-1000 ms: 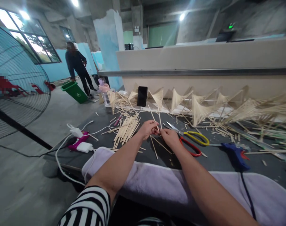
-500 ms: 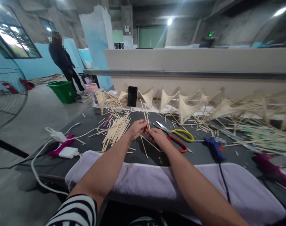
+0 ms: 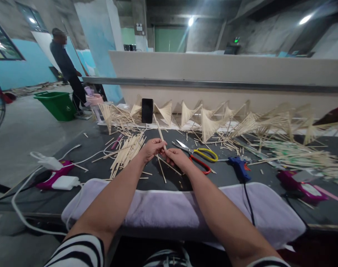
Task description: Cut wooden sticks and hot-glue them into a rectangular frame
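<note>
Thin wooden sticks (image 3: 159, 128) rise, tilted, from between my two hands above the dark table. My left hand (image 3: 153, 149) is closed on them with thumb and fingertips. Just right of it, my right hand (image 3: 176, 157) pinches their lower part; its fingertips partly hide the sticks. Below the hands, a loose stick (image 3: 161, 171) shows against the table. A pile of sticks (image 3: 127, 154) lies to the left. Scissors (image 3: 205, 152) with one yellow and one red handle rest open to the right, beside a blue glue gun (image 3: 239, 168).
Fan-shaped stick pieces (image 3: 210, 124) line the table's back, with a phone (image 3: 147, 111) standing among them. Power strips (image 3: 56, 174) with cords lie at left and right. A lilac towel (image 3: 163, 211) covers the front edge. A person (image 3: 65, 61) stands beyond a green bin (image 3: 56, 105).
The sticks in my hands were spread apart at the top and now lie nearly together. The whole view has shifted, so things appear further left. Both hands keep their grip.
</note>
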`<action>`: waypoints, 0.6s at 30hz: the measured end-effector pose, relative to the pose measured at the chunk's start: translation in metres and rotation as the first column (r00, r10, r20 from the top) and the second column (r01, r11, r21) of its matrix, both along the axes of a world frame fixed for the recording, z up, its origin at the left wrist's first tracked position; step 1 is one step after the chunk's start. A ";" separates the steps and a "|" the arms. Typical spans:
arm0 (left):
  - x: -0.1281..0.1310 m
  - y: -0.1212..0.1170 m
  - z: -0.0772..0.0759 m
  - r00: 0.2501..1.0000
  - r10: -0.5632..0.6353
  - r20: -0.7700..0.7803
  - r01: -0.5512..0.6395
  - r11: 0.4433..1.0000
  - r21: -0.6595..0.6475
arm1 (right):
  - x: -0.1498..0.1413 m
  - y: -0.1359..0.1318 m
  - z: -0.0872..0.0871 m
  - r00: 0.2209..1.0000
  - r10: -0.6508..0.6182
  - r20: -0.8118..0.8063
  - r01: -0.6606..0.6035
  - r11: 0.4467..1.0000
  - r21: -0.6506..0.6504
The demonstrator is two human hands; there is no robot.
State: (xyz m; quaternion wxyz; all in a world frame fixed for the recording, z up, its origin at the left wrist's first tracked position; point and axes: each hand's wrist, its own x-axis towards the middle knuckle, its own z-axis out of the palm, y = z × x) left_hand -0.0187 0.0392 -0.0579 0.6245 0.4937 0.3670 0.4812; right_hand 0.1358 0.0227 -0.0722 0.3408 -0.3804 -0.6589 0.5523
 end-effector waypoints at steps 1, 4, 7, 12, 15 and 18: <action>-0.001 0.001 -0.001 1.000 0.010 0.005 -0.010 1.000 0.008 | 0.000 0.000 0.000 1.000 0.004 -0.010 -0.004 1.000 -0.003; -0.003 0.004 -0.002 0.999 0.031 0.024 -0.032 0.999 0.028 | 0.001 -0.001 0.002 0.998 0.030 -0.046 -0.031 0.999 -0.020; -0.003 0.004 -0.002 0.999 0.034 0.025 -0.035 0.999 0.038 | 0.001 0.000 0.002 0.998 0.027 -0.060 -0.028 0.999 -0.025; -0.001 0.000 0.002 1.000 -0.029 -0.009 0.029 0.999 0.025 | 0.001 0.002 -0.001 0.998 0.009 -0.064 -0.011 1.000 -0.017; -0.002 0.000 0.002 1.000 -0.028 -0.012 0.028 0.999 0.032 | 0.001 0.004 -0.003 0.996 0.022 -0.085 -0.025 0.999 -0.037; -0.003 0.002 0.002 1.000 0.003 -0.011 -0.002 0.999 0.039 | 0.002 0.006 -0.006 0.992 0.022 -0.122 -0.029 0.998 -0.063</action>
